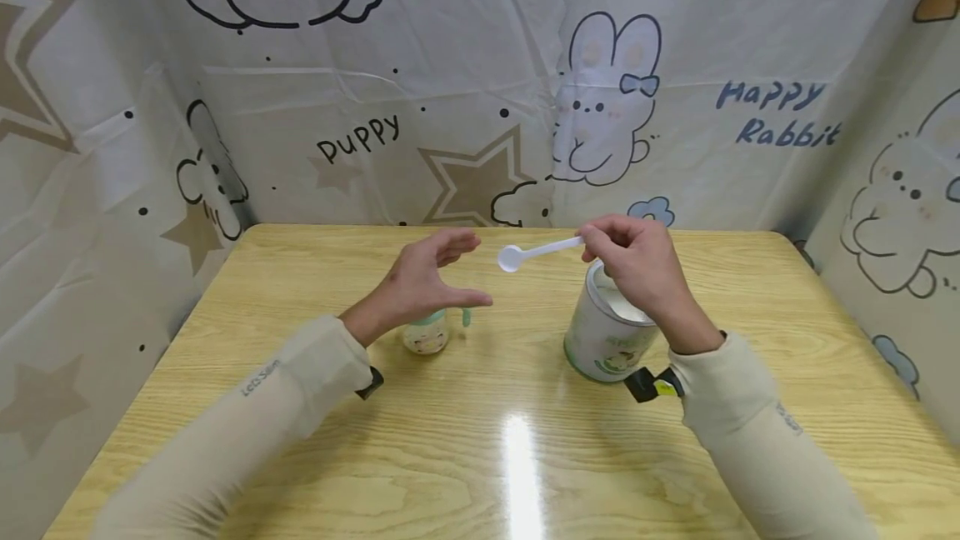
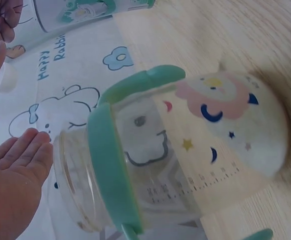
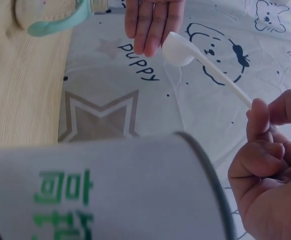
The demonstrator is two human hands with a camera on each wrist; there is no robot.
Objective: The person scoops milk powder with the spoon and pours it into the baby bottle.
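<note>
My right hand (image 1: 626, 252) pinches the handle of a white plastic scoop (image 1: 536, 252), its bowl (image 3: 178, 50) pointing left over the table. That hand hovers above an open round tin (image 1: 606, 332) with green print, white powder showing inside. My left hand (image 1: 435, 269) is open, fingers spread, held above a small clear baby bottle (image 1: 426, 333) with green handles (image 2: 110, 155) and cartoon print. The bottle stands uncapped on the table, and the hand does not touch it.
The wooden table (image 1: 480, 448) is enclosed at the back and both sides by a cartoon-printed sheet (image 1: 480, 82). Bottle and tin stand about mid-table, a hand's width apart.
</note>
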